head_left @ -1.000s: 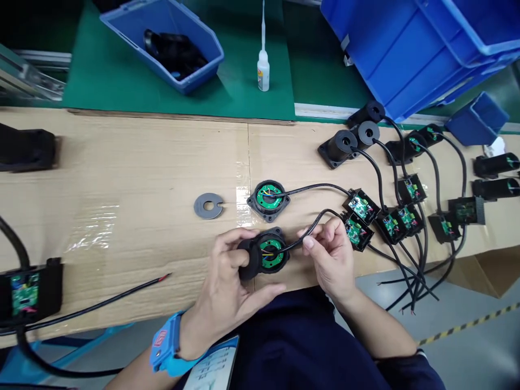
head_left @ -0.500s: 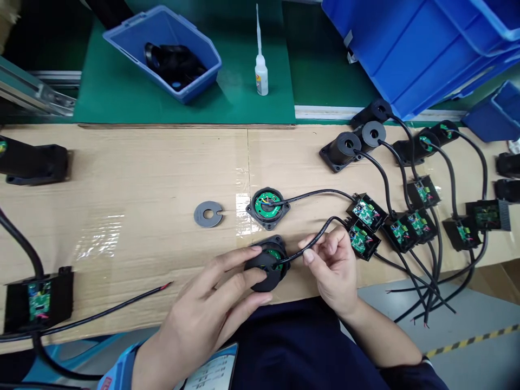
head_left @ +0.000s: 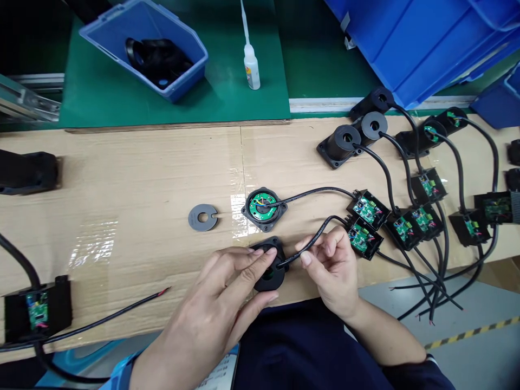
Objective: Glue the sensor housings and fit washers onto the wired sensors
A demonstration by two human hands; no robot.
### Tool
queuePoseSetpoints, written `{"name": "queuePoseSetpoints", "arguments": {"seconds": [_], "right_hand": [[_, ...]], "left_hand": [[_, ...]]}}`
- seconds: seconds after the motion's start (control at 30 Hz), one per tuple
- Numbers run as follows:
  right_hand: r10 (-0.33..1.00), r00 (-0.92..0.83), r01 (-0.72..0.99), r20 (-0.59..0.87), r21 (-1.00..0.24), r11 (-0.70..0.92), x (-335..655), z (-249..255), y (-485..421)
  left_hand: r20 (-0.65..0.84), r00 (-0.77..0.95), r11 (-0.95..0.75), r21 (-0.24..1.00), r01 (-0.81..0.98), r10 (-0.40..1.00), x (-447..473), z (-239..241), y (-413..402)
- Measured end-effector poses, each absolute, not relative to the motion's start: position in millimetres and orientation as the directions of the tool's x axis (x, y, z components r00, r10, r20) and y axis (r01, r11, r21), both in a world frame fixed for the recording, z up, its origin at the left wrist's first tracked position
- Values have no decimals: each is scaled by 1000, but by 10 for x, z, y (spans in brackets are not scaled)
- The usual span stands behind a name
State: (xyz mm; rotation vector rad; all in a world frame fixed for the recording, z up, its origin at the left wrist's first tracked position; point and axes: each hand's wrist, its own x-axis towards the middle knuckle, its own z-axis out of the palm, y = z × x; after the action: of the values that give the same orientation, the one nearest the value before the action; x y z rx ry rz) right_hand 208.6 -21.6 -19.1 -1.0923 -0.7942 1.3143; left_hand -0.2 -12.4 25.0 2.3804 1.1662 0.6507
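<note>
A black disc (head_left: 269, 279) lies over a round base with screw holes (head_left: 274, 242), close to the near edge of the desk (head_left: 142, 179). The left hand (head_left: 233, 290) has it: two fingers lie flat on top and the thumb sits by the side nearest the person. The hand comes in from the left, so its fingertips point to the right and toward the far edge. I cannot tell if the disc is all the way down in the base.

The right hand (head_left: 331, 262) is just to the right of the base. Its thumb and finger pinch a black cable (head_left: 318, 234) near the spot where it meets the disc. This is what matters most — the cable leaves from the right side of the disc, slants up toward the far edge, then bends down to a small box with a green circuit board (head_left: 363, 238). The left hand is nearer to the disc; the right hand is nearer to the box.

A second round base (head_left: 264, 209) sits just past the first, toward the far edge, with its green ring showing. To its left — apart from it — lies a gray disc (head_left: 203, 217), its slot facing right.
</note>
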Motion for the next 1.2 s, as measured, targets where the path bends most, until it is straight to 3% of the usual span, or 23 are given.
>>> {"name": "queuePoseSetpoints", "arguments": {"seconds": [0.3, 0.43, 0.67, 0.77, 0.83, 0.93, 1.0, 1.1, 1.2], "right_hand": [[988, 82, -306, -128, -947, -98, 2107, -177, -250], [988, 3, -324, -153, -935, -144, 2018, -214, -353], [985, -86, -190, -148, -968, -162, 1917, -236, -407], [988, -62, -149, -141, -978, -149, 1908, -239, -393], [989, -39, -122, -140, -982, -144, 1898, -247, -394], [991, -25, -103, -135, -985, -137, 1879, -250, -395], [991, -15, -101, -132, -986, -133, 1867, -241, -388], [990, -11, -105, -140, -984, -140, 1860, -226, -367], [988, -11, -99, -155, -983, -155, 1865, -224, -350]], "left_hand": [[134, 645, -612, 506, 608, 752, -63, 276, 48], [195, 686, -684, 455, 570, 701, -76, 254, 87], [162, 731, -731, 354, 584, 663, -210, 141, 51], [201, 701, -700, 449, 555, 684, -222, 0, 14], [228, 625, -615, 594, 519, 747, -182, -83, -22], [84, 505, -334, 840, 428, 859, -95, -135, -86], [-31, 459, -136, 936, 325, 888, -51, -123, -114], [-104, 430, 11, 977, 214, 897, -19, -78, -104], [-170, 438, 50, 961, 272, 883, 10, -55, -59]]}}
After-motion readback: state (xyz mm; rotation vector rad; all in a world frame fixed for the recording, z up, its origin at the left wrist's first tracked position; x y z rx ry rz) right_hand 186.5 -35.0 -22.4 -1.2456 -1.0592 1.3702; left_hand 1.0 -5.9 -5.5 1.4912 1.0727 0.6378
